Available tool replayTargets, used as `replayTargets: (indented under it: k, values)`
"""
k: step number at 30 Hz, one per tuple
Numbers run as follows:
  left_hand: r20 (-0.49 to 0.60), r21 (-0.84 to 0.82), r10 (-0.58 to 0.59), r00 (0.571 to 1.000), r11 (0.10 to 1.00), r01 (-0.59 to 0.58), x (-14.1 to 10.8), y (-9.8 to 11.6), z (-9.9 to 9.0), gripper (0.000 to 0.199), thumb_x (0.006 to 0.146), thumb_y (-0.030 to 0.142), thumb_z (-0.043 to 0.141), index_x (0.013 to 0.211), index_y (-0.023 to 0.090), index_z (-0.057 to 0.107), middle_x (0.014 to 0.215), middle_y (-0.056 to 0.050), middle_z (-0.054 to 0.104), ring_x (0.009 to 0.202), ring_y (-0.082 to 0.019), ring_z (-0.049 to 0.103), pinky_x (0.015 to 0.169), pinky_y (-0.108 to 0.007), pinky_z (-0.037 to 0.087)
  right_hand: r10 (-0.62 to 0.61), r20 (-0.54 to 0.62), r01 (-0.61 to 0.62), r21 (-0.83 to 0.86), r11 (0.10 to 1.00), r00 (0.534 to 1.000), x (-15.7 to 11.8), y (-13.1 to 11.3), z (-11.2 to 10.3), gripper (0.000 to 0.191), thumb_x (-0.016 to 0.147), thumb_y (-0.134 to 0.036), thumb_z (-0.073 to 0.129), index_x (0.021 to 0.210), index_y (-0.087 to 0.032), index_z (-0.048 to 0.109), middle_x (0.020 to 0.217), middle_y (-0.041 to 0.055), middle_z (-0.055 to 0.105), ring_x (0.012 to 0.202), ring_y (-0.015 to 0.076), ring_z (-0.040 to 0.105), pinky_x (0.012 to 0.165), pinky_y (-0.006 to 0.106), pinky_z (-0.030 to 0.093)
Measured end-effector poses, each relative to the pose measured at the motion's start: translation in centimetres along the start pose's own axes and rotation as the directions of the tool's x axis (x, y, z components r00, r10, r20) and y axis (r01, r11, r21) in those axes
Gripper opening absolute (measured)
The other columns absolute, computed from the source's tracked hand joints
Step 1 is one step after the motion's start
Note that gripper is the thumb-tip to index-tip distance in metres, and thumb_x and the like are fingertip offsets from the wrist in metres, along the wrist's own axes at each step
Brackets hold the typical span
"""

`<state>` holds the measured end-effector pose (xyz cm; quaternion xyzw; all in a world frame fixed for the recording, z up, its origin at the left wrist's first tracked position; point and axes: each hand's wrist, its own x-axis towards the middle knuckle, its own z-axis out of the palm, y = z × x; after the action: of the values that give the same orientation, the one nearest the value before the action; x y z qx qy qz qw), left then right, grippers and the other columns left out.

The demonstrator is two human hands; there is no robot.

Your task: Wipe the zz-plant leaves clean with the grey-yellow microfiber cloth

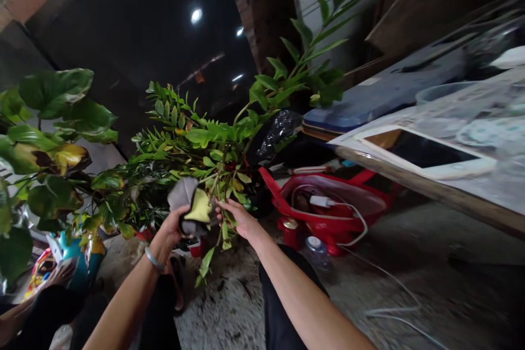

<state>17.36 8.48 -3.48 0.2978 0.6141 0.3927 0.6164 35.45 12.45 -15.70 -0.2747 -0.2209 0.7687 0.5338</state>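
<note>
My left hand [176,227] pinches a grey cloth [184,196] around a yellow-green leaf [199,206], and a metal bangle circles that wrist. My right hand [240,219] grips a leafy stem of a potted zz plant [197,142] just below the foliage. Its glossy green leaves spread above both hands, and some are yellowing. The plant's pot is hidden behind the leaves and my hands.
A broad-leaved plant [53,120] with yellowing leaves stands at the left, beside a teal pot [82,257]. Another person's arm [16,317] shows at the bottom left. To the right are a red plastic basin [328,208] holding a white charger cable, a black plastic bag [274,136], and a tablet [426,153] on a table.
</note>
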Motion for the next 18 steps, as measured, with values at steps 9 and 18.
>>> replayTargets:
  k: [9, 18]
  values:
    - [0.155, -0.128, 0.209, 0.966, 0.973, -0.19, -3.2, 2.7, -2.2, 0.02, 0.063, 0.023, 0.079, 0.08, 0.012, 0.076, 0.075, -0.01, 0.08, 0.083, -0.03, 0.077, 0.083, -0.038, 0.059, -0.017, -0.034, 0.015, -0.069, 0.998, 0.999, -0.1, 0.6, -0.3, 0.023, 0.071, -0.029, 0.078, 0.087, -0.022, 0.062, 0.066, -0.0024, 0.07, 0.053, 0.0148, 0.064, 0.046, 0.024, 0.051]
    - [0.237, 0.159, -0.002, 0.972, 0.987, -0.037, -3.1, -2.8, -1.7, 0.046, 0.053, 0.017, 0.082, 0.098, 0.009, 0.077, 0.082, -0.014, 0.08, 0.082, -0.036, 0.076, 0.076, -0.042, 0.06, -0.064, -0.027, 0.062, -0.091, 0.994, 0.998, -0.1, 0.8, -0.5, 0.03, 0.064, -0.027, 0.081, 0.09, -0.022, 0.066, 0.071, -0.0009, 0.073, 0.059, 0.0164, 0.067, 0.05, 0.023, 0.047]
